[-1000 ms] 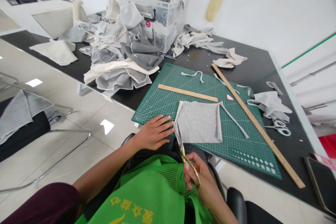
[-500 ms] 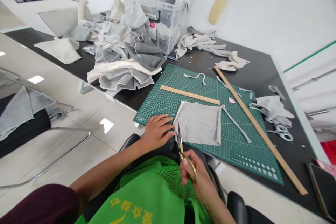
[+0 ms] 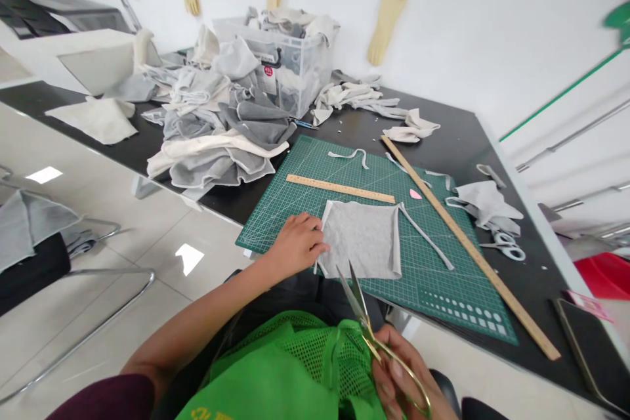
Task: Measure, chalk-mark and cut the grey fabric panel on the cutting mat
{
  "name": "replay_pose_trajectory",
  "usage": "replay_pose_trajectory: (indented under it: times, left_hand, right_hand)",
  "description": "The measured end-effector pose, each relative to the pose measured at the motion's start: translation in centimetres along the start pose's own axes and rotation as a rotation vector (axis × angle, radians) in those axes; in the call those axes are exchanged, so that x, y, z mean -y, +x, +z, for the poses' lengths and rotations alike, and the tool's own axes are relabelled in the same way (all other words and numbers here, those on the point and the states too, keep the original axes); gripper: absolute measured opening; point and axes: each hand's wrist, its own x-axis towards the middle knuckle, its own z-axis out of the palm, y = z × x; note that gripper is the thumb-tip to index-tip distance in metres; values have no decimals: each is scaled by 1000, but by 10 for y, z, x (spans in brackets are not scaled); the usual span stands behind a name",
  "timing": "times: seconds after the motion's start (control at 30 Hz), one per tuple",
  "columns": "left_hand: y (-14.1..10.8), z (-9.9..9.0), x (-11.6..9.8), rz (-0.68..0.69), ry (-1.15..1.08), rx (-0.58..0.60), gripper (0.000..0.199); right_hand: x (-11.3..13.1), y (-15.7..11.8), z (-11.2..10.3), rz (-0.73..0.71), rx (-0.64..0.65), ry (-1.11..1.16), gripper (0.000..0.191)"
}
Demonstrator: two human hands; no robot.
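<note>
A light grey piece of cloth [image 3: 363, 239] lies on the green cutting mat [image 3: 290, 193], with a thin strip trailing from its top right corner. My left hand [image 3: 298, 243] rests at the cloth's left edge, fingers bent and close together; what the fingertips grip is too small to make out. In my right hand [image 3: 401, 371] are gold-handled scissors [image 3: 361, 312], their blades parted and pointing up toward the cloth's lower edge. A short wooden ruler [image 3: 339, 189] lies above the cloth, and a long one [image 3: 467, 246] slants to its right.
Piled fabric [image 3: 211, 138] and a clear plastic box [image 3: 295, 69] stand at the back left. White-handled scissors [image 3: 509, 246] lie by scraps at the right, with a phone [image 3: 590, 348] nearer the front. A chair [image 3: 113, 275] is at the left.
My right hand and the scissors have moved down and right, away from the cloth's left edge, and the blades have opened wider. My left hand's fingers have drawn in. The view has shifted.
</note>
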Motion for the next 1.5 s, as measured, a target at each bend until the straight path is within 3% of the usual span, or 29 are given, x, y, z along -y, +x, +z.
replay_pose_trajectory:
  times: [0.1, 0.2, 0.27, 0.33, 0.47, 0.7, 0.87, 1.03, 1.17, 1.3, 1.5]
  left_hand:
    - [16, 0, 0, 53, -3, 55, 30]
    - [31, 3, -6, 106, 25, 22, 21]
    - [41, 7, -12, 191, 35, -22, 16]
    - [51, 14, -18, 316, 22, -24, 25]
    - [62, 30, -16, 449, -102, 100, 28]
    - [48, 21, 9, 399, -236, 127, 19]
    - [38, 15, 6, 286, -200, 69, 15]
    - [33, 17, 2, 216, -176, 33, 17]
    - [31, 17, 5, 227, -203, 26, 17]
    - [29, 14, 7, 292, -211, 47, 14]
    - [24, 3, 6, 392, -203, 154, 26]
  right_hand:
    - [11, 5, -6, -69, -121, 41, 41]
    - [26, 14, -17, -138, -246, 116, 38]
    - [37, 17, -29, -165, -309, 198, 39]
    - [46, 16, -42, -178, -366, 279, 42]
    - [56, 9, -57, -167, -432, 358, 43]
    - [48, 7, -51, -167, -428, 281, 43]
    - [44, 9, -44, -182, -458, 185, 36]
    - [29, 2, -24, -181, -296, 50, 38]
    - [14, -1, -5, -56, -156, -90, 48]
    - [8, 1, 6, -47, -194, -213, 52]
    - [9, 2, 5, -31, -195, -299, 51]
